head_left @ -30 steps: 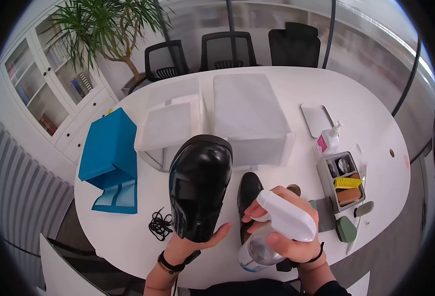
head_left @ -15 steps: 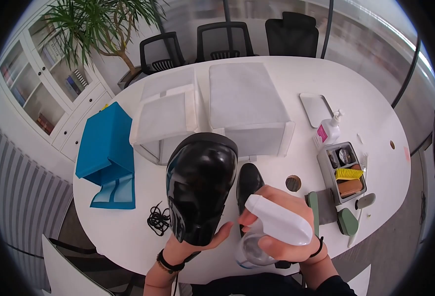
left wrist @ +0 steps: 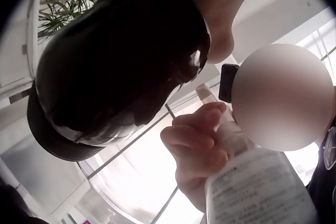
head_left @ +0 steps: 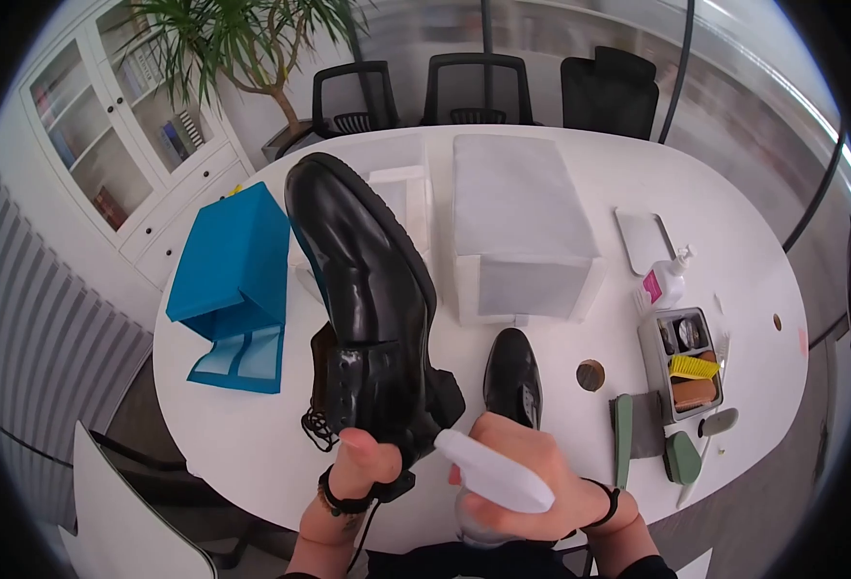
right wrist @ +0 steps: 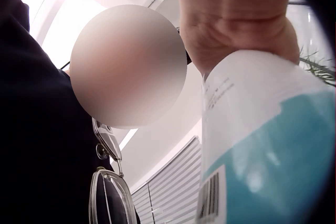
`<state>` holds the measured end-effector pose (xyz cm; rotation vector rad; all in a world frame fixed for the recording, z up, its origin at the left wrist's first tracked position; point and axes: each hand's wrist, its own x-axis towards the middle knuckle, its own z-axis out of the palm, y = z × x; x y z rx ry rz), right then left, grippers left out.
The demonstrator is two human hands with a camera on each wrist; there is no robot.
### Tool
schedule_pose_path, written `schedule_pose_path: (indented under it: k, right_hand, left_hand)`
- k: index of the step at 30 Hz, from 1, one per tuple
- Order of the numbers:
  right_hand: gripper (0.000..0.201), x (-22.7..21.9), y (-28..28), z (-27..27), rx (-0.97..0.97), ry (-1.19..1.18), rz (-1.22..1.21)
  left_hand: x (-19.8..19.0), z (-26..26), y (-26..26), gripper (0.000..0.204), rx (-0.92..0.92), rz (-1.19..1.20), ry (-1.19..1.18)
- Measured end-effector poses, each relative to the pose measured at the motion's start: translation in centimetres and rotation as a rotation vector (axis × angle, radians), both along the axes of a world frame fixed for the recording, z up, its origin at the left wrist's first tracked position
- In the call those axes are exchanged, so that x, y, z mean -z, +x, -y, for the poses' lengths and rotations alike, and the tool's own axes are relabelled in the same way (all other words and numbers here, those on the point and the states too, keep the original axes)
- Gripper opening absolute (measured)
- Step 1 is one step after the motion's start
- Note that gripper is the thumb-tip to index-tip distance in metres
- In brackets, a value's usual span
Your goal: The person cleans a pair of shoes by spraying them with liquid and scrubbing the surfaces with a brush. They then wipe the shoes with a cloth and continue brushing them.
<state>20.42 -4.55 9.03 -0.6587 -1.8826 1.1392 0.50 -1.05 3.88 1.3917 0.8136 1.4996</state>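
Observation:
My left hand holds a glossy black dress shoe up over the table by its heel end. Its toe points away from me, and the eyelets carry no lace. Most of the left fingers are hidden behind the shoe; the thumb shows. In my right hand is a spray bottle with a white trigger head, its nozzle close to the heel. The left wrist view shows the fingers curled round the bottle's neck. A second black shoe rests on the table beyond the right hand.
Black laces lie left of the held shoe. A blue fabric box and pale boxes stand behind. At right are a tray, pump bottle, caddy of brushes, grey cloth and green-backed brush.
The held shoe has turned from a foreshortened toe view to its full length, upper and sole edge showing. The spray bottle's head has moved down and left, nearer the heel.

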Motion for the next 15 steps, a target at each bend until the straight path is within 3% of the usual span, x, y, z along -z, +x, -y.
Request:
schedule_pose_path:
  k: [3, 6, 8, 11, 15]
  right_hand:
    - [0.029, -0.8, -1.2, 0.2, 0.030, -0.111, -0.033]
    - [0.027, -0.2, -1.1, -0.4, -0.006, -0.047, 0.052]
    - [0.028, 0.1, -0.8, -0.6, -0.079, -0.022, 0.152]
    - [0.025, 0.1, -1.5, -0.3, -0.075, -0.043, 0.125]
    - [0.023, 0.6, -2.7, -0.1, -0.038, -0.015, 0.084]
  left_hand:
    - [0.0, -0.4, -0.6, 0.109, 0.048, 0.074, -0.011]
    - [-0.6, -0.8, -0.8, 0.103, -0.064, 0.153, -0.052]
    - [-0.6, -1.5, -0.7, 0.091, -0.229, 0.365, -0.016]
    - [-0.5, -2.3, -1.9, 0.072, -0.288, 0.471, 0.018]
    - [-1.4, -2.9, -2.6, 0.069, -0.303, 0.686, -0.048]
